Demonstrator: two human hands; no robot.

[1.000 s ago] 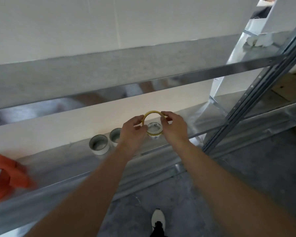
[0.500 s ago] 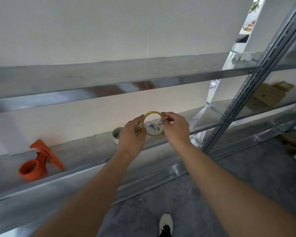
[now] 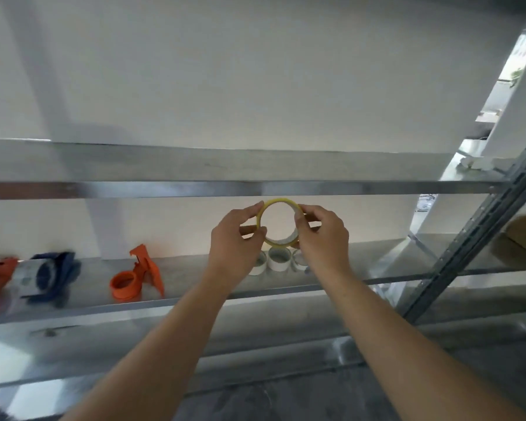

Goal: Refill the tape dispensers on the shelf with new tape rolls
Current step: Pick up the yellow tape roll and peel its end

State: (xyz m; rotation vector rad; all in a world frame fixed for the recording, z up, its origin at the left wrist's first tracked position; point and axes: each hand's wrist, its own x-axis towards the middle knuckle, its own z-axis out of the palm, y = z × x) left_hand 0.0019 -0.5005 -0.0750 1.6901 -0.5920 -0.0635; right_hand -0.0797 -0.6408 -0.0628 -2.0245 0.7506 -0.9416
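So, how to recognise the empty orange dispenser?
Look along the grey metal shelf, left of the left hand. The orange plastic tape dispenser stands between a blue dispenser and white tape rolls. Unlike the blue one, its ring is empty.

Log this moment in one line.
left hand: grips yellow tape roll | right hand: grips roll | orange dispenser: empty, on shelf | white rolls: on shelf

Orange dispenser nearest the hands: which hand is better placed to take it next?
Probably the left hand. The orange dispenser lies on the shelf to its left, on the far side from the right hand, which could hold the roll alone.
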